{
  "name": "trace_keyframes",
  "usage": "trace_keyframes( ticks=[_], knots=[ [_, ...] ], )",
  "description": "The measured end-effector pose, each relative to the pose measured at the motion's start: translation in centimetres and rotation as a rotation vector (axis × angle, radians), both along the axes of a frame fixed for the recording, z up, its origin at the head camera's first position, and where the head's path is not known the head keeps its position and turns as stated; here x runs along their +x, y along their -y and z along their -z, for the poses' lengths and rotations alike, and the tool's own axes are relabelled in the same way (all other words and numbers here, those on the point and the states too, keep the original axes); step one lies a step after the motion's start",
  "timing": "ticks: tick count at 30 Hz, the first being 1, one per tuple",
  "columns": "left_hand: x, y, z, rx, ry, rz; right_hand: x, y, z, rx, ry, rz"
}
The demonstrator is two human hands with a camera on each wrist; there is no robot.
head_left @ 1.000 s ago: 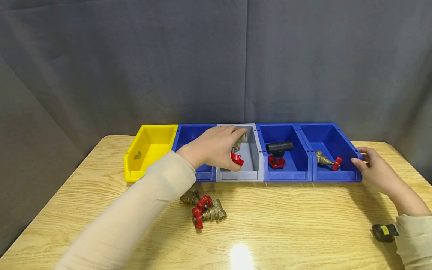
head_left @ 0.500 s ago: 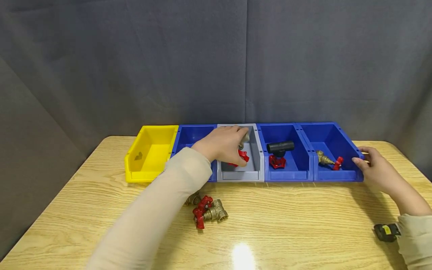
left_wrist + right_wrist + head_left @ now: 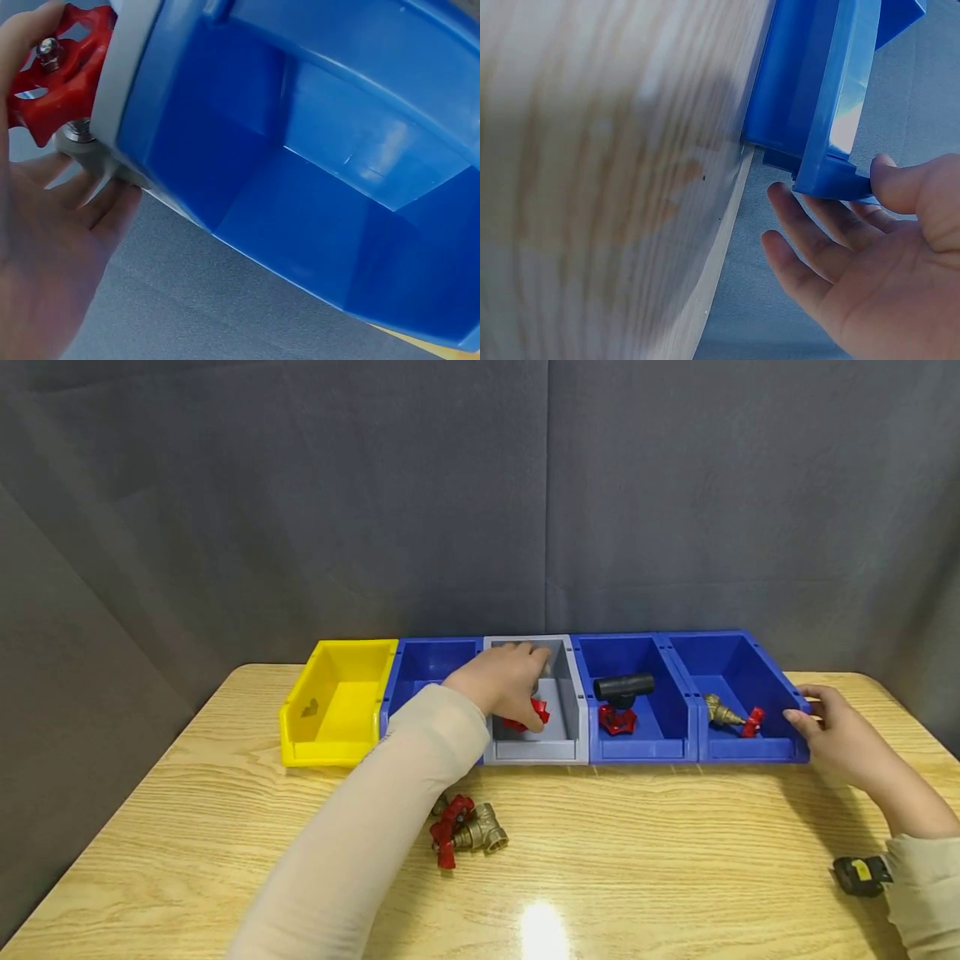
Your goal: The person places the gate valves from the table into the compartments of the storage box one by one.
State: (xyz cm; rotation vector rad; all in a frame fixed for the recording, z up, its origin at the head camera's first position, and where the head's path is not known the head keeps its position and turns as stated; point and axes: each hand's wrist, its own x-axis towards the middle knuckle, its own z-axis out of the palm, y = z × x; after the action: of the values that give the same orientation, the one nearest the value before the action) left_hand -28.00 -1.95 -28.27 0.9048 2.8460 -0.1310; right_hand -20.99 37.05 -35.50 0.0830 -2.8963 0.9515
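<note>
Left hand (image 3: 501,679): thumb and fingers clamped on a red-handled valve (image 3: 64,82), the thumb at the handwheel, other fingers under the pale body; valve inside the grey bin (image 3: 536,750), directly below the palm, its body largely hidden by the hand.

Right hand (image 3: 840,743): well apart from the left, thumb and fingers pinching the outer edge of the right-end blue bin (image 3: 753,750).

Just left of the left hand: one blue bin (image 3: 438,656), part hidden by the cream sleeve (image 3: 390,793). Beyond it, one yellow bin (image 3: 326,752), dark mark on its inner wall.

Right of the left hand: second blue bin (image 3: 648,750), holding a black T-shaped pipe piece (image 3: 624,685), with a red handwheel (image 3: 618,721) just nearer the person; whether joined, cannot tell.

Left of the right hand, within the bin it pinches: one brass valve (image 3: 723,713), lying, red handle toward the hand.

Nearer the person than the left hand, on the wood-grain table (image 3: 637,860): cluster of brass valves (image 3: 483,828) with red handles, part covered by the sleeve.

At the right cuff: one black device (image 3: 857,877), yellow label. Beyond both hands: grey curtain (image 3: 300,527).
</note>
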Motion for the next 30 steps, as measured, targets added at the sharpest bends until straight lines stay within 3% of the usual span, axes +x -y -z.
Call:
trace_keyframes(
  ticks=[11,16,30],
  knots=[
    [-0.1,0.0,0.8,-0.071,0.001,-0.016,-0.2,-0.1,0.3,0.008,-0.055,-0.007],
    [-0.1,-0.4,1.2,-0.091,-0.005,-0.030,0.0,-0.1,0.2,0.011,-0.041,0.006],
    [0.7,-0.7,1.4,-0.111,0.049,-0.037,0.1,0.1,0.4,-0.004,-0.032,0.001]
  ],
)
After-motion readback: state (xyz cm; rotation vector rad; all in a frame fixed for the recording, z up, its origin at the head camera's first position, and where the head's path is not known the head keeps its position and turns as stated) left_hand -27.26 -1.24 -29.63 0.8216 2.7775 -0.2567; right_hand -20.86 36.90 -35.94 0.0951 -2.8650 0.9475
